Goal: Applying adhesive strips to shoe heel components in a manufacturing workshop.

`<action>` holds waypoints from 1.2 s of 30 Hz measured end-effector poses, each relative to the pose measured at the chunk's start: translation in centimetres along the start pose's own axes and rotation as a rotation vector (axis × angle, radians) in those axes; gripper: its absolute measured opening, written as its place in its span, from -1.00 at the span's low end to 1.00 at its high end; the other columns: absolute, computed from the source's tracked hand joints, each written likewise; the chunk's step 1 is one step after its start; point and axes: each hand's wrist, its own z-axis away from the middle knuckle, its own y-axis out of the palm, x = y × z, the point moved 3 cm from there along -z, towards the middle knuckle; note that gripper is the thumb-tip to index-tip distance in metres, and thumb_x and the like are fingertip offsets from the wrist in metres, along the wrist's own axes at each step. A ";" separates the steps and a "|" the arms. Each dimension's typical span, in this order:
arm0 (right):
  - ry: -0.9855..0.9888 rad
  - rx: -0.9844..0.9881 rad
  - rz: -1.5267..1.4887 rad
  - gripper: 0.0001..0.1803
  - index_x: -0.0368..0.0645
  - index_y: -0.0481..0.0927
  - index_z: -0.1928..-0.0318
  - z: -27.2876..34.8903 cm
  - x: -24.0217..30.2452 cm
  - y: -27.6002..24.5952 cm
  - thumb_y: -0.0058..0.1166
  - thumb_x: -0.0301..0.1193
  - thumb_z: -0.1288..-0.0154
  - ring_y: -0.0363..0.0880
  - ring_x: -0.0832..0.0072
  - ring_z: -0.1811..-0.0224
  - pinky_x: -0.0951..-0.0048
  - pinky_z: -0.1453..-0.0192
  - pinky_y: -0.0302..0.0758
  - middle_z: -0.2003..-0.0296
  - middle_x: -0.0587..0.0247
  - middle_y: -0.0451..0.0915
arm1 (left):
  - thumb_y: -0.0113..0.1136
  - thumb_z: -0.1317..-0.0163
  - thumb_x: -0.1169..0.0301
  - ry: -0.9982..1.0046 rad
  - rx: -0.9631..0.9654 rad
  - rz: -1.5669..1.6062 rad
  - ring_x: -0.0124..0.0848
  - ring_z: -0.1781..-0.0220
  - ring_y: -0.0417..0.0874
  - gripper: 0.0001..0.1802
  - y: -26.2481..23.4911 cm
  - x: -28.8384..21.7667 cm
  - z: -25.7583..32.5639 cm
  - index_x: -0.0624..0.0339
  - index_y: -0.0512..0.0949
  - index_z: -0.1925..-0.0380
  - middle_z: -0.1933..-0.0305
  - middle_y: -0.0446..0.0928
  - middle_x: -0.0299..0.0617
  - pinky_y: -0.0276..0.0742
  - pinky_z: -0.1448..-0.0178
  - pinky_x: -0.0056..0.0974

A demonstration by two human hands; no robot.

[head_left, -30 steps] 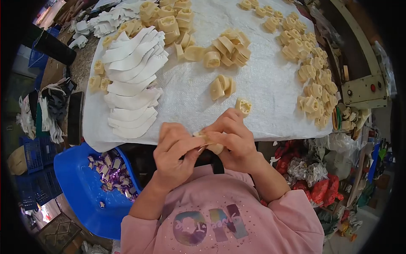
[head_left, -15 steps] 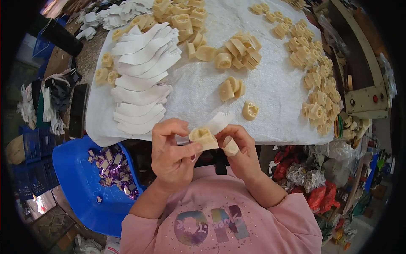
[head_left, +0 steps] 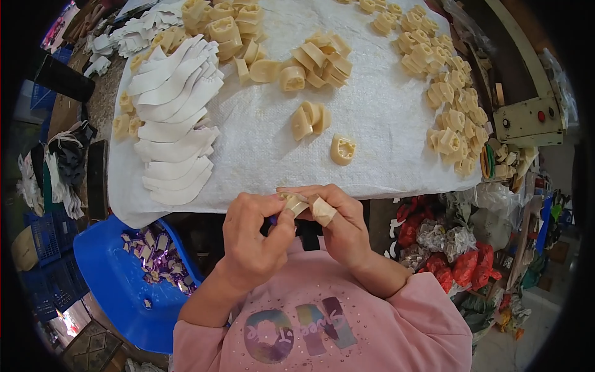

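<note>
From where I stand, a blue tub (head_left: 105, 288) sits at far left, by the table's near corner, with shiny purple bits (head_left: 158, 257) heaped inside. On the white cloth (head_left: 260, 149) just above it, white strips (head_left: 180, 127) overlap in a long fanned column, with a pile of cream blocks (head_left: 224, 34) at its far end. The left hand (head_left: 255, 235) comes next, at the table's near edge, its thumb and fingers nearly closed in a pinch on a cream piece (head_left: 294, 202). That piece lies between the two hands, partly hidden by fingers. The right hand (head_left: 339, 226), its thumb in a tan wrap (head_left: 323, 211), is curled against the piece's other side; I cannot tell how firmly it grips. Beyond the hands, a small cluster (head_left: 310, 120) stands near a lone block (head_left: 343, 149). Farther right, more blocks (head_left: 455, 121) line the cloth's edge, and red bags (head_left: 465, 268) lie below.
</note>
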 end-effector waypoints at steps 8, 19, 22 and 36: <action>-0.161 -0.019 0.540 -0.72 -0.37 0.48 0.06 -0.7 0.5 0.0 -0.21 -0.45 -0.39 0.61 0.46 0.26 0.49 0.15 0.51 0.24 0.05 0.60 | 0.20 0.14 0.68 -0.057 0.146 -0.133 -0.25 0.44 0.45 -0.81 0.0 0.0 -0.8 0.30 0.47 0.47 0.38 0.42 -0.09 0.36 0.44 -0.25; 0.324 0.327 0.114 -0.57 -0.30 0.46 0.04 -4.1 1.0 -2.7 0.28 -0.42 -0.11 0.54 0.59 0.26 0.55 0.18 0.53 0.28 0.21 0.58 | 0.19 -0.01 0.73 -0.418 0.037 0.607 -0.37 0.29 0.56 -0.82 0.7 1.9 1.4 0.29 0.40 0.48 0.27 0.52 -0.04 0.49 0.28 -0.36; 0.273 0.334 0.234 -0.55 -0.29 0.47 0.00 -4.6 1.1 -2.3 0.27 -0.48 -0.07 0.55 0.60 0.23 0.59 0.15 0.50 0.28 0.25 0.60 | 0.18 0.05 0.78 -0.320 0.047 0.480 -0.37 0.36 0.55 -0.79 0.6 1.7 1.0 0.30 0.40 0.49 0.27 0.53 -0.04 0.47 0.35 -0.37; -0.288 0.263 0.467 -0.76 -0.15 0.50 0.08 -4.2 0.8 -1.9 0.03 -0.49 -0.21 0.37 0.34 0.06 0.39 -0.08 0.32 0.12 0.23 0.46 | 0.21 -0.18 0.57 -0.864 -0.255 0.909 -0.47 0.18 0.59 -0.85 1.6 2.1 1.5 0.40 0.49 0.27 0.19 0.57 -0.07 0.55 0.08 -0.39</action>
